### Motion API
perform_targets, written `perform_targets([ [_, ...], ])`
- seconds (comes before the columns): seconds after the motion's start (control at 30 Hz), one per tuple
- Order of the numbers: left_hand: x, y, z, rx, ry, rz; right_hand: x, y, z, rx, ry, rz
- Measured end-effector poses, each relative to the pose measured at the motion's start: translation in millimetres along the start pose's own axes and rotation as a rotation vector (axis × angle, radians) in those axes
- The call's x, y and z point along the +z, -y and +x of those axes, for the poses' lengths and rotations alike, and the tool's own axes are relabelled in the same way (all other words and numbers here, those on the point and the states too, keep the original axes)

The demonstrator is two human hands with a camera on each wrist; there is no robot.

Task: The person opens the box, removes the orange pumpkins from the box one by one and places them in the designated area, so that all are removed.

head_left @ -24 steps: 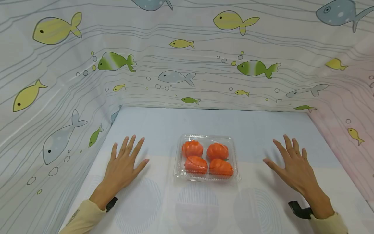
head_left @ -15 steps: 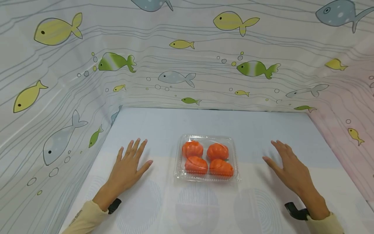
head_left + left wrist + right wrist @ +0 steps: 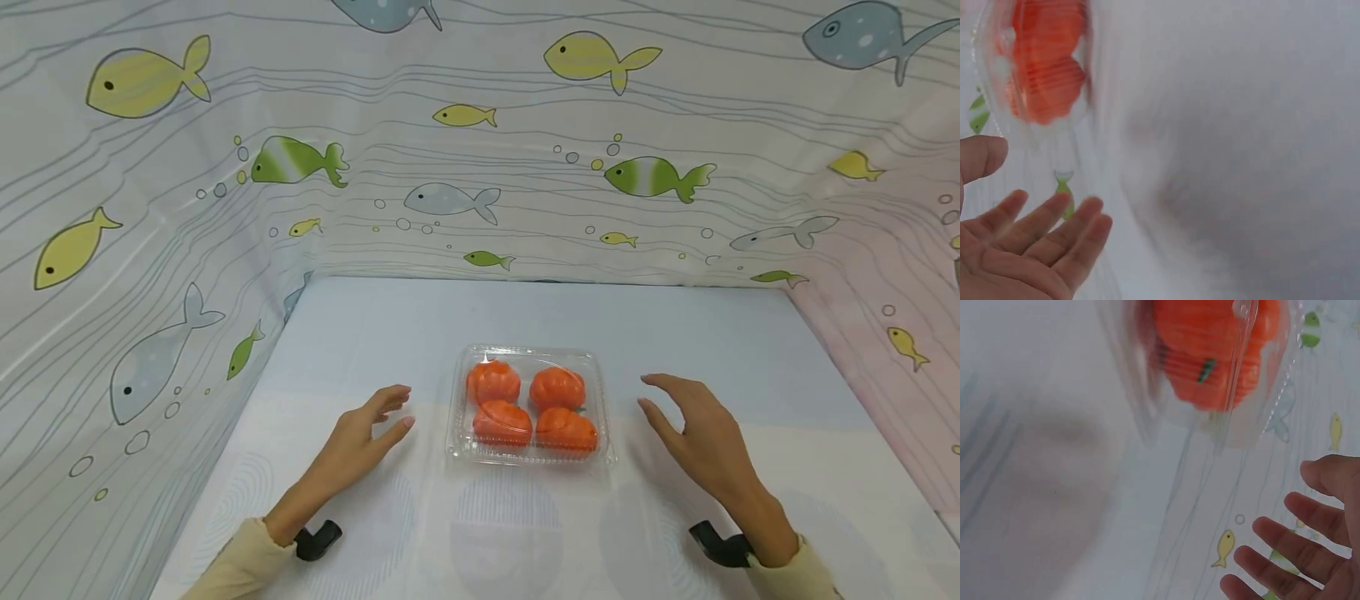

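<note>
A clear plastic box (image 3: 531,456) with several orange pumpkin-shaped pieces (image 3: 557,388) inside lies on the table, its lid down. To its left is my left hand (image 3: 352,446), fingers relaxed and slightly bent, touching nothing. On the other side, my right hand (image 3: 708,437) hovers with thumb and fingers apart, a short gap from the box. The left wrist view has the orange pieces (image 3: 1047,62) above my left hand (image 3: 1035,244). In the right wrist view the pieces (image 3: 1210,337) show through the plastic, and my right hand (image 3: 1310,537) is spread and holds nothing.
The pale table (image 3: 525,312) has printed circles near its front. A fish-patterned curtain (image 3: 360,108) stands behind it and along both sides. Dark straps (image 3: 318,540) are on both wrists, beside cream sleeves.
Both hands have moved inward, toward the box from either side. Their fingers, spread and straight before, are now more bent. The box has stayed where it was.
</note>
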State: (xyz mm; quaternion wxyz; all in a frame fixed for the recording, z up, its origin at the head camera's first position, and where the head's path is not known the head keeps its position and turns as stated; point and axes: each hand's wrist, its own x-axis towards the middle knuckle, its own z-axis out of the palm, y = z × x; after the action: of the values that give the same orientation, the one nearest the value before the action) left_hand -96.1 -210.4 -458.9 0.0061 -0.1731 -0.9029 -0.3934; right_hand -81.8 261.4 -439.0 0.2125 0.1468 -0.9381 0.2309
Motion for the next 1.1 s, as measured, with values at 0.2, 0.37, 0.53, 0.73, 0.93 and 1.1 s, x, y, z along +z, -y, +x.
perform_targets([
  [0.2, 1.9, -6.7, 3.8, -0.153, 0.092, -0.338, 12.5, 23.5, 5.5, -0.113, 0.059, 0.042],
  [0.37, 5.9, -6.4, 6.3, -0.216, 0.186, -0.568, 21.6, 39.0, 6.6, -0.176, 0.13, 0.054],
  [0.53, 13.1, -6.2, 6.2, -0.184, 0.245, -0.617, 31.6, 52.9, 10.8, -0.251, 0.166, 0.073],
  [0.73, 21.6, -5.8, 6.0, -0.172, 0.281, -0.668, 44.6, 70.2, 15.1, -0.329, 0.188, 0.117],
  [0.93, 29.1, -6.8, 6.7, -0.193, 0.284, -0.729, 56.9, 87.2, 20.2, -0.401, 0.218, 0.125],
  [1.1, 33.1, -7.0, 8.0, -0.194, 0.284, -0.783, 64.8, 96.1, 23.4, -0.414, 0.236, 0.083],
])
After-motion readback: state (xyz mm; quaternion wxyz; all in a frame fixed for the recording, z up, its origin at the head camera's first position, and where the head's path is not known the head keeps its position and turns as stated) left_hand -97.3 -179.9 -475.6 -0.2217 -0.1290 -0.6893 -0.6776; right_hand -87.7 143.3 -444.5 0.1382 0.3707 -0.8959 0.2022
